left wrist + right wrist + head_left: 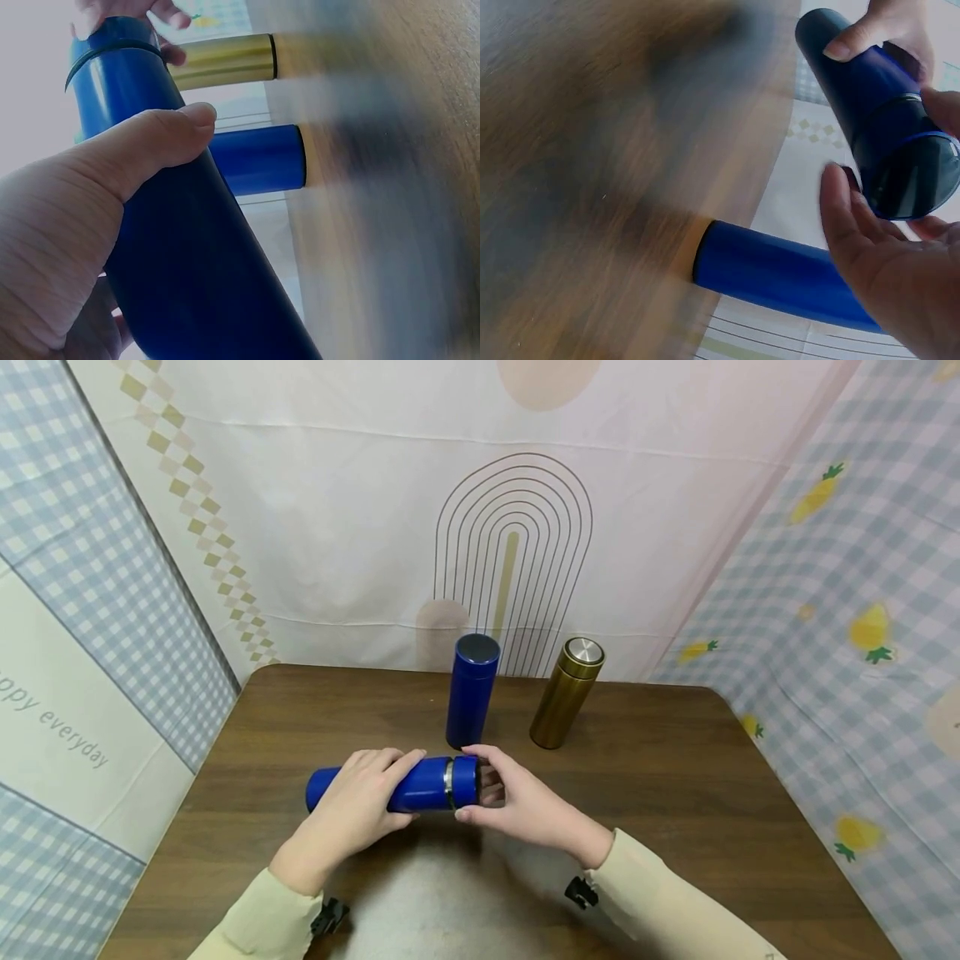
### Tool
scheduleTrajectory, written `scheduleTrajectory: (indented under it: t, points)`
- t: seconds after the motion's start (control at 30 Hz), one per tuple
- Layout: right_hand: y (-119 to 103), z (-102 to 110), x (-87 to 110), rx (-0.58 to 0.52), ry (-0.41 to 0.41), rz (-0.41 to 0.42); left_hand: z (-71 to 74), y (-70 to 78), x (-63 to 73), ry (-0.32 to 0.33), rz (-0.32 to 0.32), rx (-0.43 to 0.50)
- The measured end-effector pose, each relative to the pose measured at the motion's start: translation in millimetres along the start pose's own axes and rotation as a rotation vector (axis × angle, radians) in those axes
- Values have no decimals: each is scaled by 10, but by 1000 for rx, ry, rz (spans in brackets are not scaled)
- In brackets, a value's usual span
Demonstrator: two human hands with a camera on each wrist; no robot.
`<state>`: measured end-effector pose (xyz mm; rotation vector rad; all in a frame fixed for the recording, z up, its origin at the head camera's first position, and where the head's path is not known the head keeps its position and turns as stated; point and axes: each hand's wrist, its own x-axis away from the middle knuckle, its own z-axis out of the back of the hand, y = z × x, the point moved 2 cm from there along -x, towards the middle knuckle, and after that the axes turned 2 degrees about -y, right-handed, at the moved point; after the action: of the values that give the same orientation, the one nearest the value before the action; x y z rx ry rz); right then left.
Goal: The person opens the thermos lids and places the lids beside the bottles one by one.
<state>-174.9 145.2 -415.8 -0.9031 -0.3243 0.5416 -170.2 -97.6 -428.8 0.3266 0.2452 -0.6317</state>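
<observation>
A blue thermos bottle [422, 785] lies sideways in the air above the table, its cap end to the right. My left hand [363, 795] grips it around the body, with the thumb [154, 141] across its side in the left wrist view. At the other end, my right hand [525, 800] holds the blue cap [466, 781] between thumb and fingers. A silver band shows between cap and body. In the right wrist view, the dark cap top [915, 178] faces the camera, with right-hand fingers [840, 206] curving under its rim.
A second blue thermos [471, 693] stands upright just behind the held one. To its right stands a gold thermos [564, 697] with a silver lid top. The brown wooden table [660, 760] backs onto a white patterned cloth [337, 543]; checked cloths hang at both sides.
</observation>
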Motion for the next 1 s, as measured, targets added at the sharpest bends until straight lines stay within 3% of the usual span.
scheduleTrajectory:
  t: [0.13, 0.33, 0.57, 0.83, 1.0]
  points:
    - [-11, 9, -25, -15, -19, -41, 3, 19, 0, -2, -8, 2]
    - [-28, 7, -33, 50, -22, -41, -20, 14, 17, -5, -12, -9]
    - [-70, -12, -19, 159, 44, 49, -33, -14, 23, -8, 9, -11]
    - [-82, -5, -18, 191, 60, 101, -30, -32, 18, 4, 16, -11]
    - [-92, -13, -22, 320, 85, 185, -14, -64, 31, 1, 49, -8]
